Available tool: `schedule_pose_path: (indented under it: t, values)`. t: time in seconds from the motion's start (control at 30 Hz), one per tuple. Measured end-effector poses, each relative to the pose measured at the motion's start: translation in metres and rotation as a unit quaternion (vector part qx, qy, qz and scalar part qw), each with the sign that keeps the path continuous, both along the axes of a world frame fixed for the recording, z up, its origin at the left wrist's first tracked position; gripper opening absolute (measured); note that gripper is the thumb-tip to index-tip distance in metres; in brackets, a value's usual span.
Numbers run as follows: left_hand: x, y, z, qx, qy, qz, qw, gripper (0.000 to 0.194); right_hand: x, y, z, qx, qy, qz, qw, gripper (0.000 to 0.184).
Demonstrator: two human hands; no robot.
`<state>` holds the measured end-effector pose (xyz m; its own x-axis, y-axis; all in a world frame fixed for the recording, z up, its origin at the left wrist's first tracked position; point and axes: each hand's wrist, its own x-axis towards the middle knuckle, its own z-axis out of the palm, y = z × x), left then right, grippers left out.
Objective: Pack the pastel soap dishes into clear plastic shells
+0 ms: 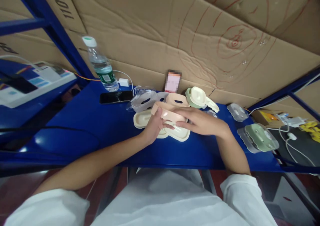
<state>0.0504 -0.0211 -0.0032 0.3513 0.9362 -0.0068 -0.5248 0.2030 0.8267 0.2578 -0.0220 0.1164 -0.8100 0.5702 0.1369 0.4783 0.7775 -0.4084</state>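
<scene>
Both my hands meet at the middle of the blue table (82, 126) over a pile of soft silicone cases. My left hand (153, 127) grips the left end of a peach case (167, 113), thumb on top. My right hand (200, 121) lies over its right end with fingers curled round it. Under them lie cream cases (142, 118) and another cream one (180, 134). Behind sit a second peach case (177, 100), a pale green and cream case (197, 97) and clear plastic shells (143, 100).
A water bottle (102, 65) and a black phone (116, 96) with a white charger (123, 82) stand at the back left. A green case in a clear shell (258, 137) and another clear shell (237, 111) lie at right. Cardboard walls (200, 29) back the table.
</scene>
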Motion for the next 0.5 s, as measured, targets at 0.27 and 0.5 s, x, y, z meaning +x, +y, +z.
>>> schedule_pose_path:
  t: [0.27, 0.5]
  values:
    - [0.000, -0.006, -0.004, 0.066, -0.011, -0.018, 0.998, 0.097, 0.003, 0.002, 0.012, -0.022, 0.007, 0.005, 1.000, 0.029]
    - [-0.001, 0.000, 0.001, -0.069, -0.041, -0.040, 0.996, 0.084, 0.006, 0.041, 0.009, -0.026, 0.037, -0.099, 0.994, 0.036]
